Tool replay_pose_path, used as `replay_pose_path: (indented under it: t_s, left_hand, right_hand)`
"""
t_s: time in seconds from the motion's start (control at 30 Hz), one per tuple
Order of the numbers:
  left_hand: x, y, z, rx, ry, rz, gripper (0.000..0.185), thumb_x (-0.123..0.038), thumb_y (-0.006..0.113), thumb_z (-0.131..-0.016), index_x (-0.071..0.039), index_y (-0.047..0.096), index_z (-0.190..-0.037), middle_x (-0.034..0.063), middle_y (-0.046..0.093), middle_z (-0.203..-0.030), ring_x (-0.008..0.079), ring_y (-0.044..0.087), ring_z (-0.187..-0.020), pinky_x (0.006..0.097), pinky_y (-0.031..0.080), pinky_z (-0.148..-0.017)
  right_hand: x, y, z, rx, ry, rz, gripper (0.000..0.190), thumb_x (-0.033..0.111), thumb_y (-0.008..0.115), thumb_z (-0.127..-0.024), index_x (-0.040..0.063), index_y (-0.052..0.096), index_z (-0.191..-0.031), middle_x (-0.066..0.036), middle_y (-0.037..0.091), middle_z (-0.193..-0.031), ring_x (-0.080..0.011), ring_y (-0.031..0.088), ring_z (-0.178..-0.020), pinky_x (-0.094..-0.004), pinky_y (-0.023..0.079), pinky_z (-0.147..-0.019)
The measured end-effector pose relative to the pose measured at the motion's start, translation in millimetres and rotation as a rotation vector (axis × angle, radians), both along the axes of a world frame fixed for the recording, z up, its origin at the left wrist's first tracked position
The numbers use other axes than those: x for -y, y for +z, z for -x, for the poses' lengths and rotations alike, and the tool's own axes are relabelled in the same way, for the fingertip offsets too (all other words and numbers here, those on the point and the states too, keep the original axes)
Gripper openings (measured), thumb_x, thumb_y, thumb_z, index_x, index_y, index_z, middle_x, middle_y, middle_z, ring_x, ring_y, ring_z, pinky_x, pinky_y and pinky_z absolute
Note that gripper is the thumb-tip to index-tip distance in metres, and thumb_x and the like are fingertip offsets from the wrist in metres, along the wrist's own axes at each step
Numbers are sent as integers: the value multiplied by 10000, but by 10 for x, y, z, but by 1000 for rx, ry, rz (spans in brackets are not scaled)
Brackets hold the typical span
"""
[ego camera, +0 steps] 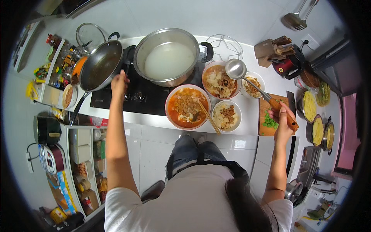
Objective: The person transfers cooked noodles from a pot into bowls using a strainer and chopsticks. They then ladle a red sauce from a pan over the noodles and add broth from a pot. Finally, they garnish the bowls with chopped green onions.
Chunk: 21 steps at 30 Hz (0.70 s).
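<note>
My right hand [282,116] grips the wooden handle of a steel ladle [236,69]. The ladle's bowl hangs over the edge of a bowl of noodles with meat [221,81]. My left hand [119,84] is over the black cooktop [104,100], beside a dark wok [101,68]; its fingers are partly hidden, so whether it holds anything is unclear. A large steel pot [165,62] of cloudy white liquid sits at the back of the cooktop. In front of it stands a bowl of red noodle soup [187,107] with wooden chopsticks [209,117] across its rim.
Two smaller bowls of noodles [227,116] and meat [253,84] stand nearby. Chopped greens lie on a wooden cutting board [263,110]. A knife block [268,52], a red kettle [288,65] and a wire trivet [224,47] are behind. Filled metal bowls [309,107] stand right.
</note>
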<state>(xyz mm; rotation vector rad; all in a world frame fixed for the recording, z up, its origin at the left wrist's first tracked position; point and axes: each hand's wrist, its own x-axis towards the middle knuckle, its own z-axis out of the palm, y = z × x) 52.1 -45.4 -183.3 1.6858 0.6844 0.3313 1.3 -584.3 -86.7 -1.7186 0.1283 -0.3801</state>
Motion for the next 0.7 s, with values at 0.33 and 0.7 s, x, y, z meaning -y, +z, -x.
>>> replay_pose_path:
  t_s: [0.33, 0.7]
  left_hand:
    - [-535, -67, -1112, -145, -180, 22, 433, -555, 553, -801, -130, 559, -717, -41, 437, -592, 99, 368, -519, 248, 246, -484]
    - [-404, -138, -1143, 65, -42, 205, 323, -358, 602, -839, -125, 499, -641, -37, 429, -603, 94, 368, -544, 253, 286, -505]
  right_hand:
    - [-82, 173, 388, -37, -173, -34, 310, 174, 504, -903, -82, 544, -1075, -178, 632, -802, -226, 656, -674, -272, 540, -606]
    - [-281, 139, 319, 0, -193, -61, 326, 192, 493, -907, -85, 539, -1074, -190, 630, -824, -226, 654, -665, -276, 544, -617]
